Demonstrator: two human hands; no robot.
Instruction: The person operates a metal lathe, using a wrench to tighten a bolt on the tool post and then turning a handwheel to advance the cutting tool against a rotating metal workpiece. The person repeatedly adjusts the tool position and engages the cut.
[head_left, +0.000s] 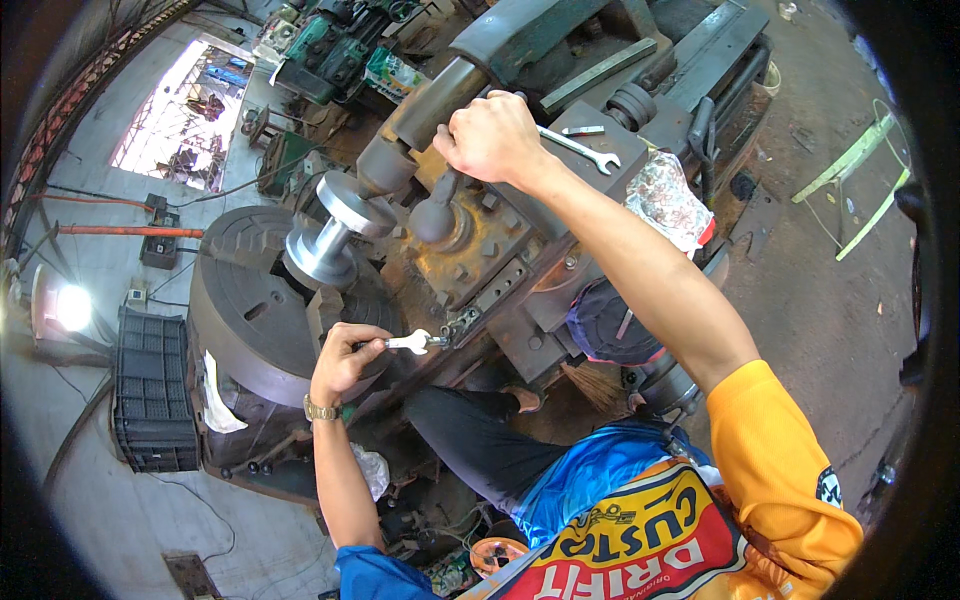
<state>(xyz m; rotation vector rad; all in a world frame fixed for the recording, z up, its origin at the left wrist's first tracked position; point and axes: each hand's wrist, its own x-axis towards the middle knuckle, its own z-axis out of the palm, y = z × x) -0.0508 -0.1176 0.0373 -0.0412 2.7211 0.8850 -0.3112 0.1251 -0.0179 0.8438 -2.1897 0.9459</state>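
Note:
My left hand, with a watch at the wrist, pinches an open-end wrench. The wrench's jaw is beside a small metal part at the corner of the lathe's tool post; whether they touch I cannot tell. Farther up, my right hand is closed around the upper end of the tool post's dark lever. Between the large round chuck and the tailstock sits a shiny spool-shaped metal workpiece.
Another wrench lies on the machine, close to a patterned cloth. A dark cap-like fabric item rests below it. Black plastic crates stand left of the chuck. A green machine is at the back.

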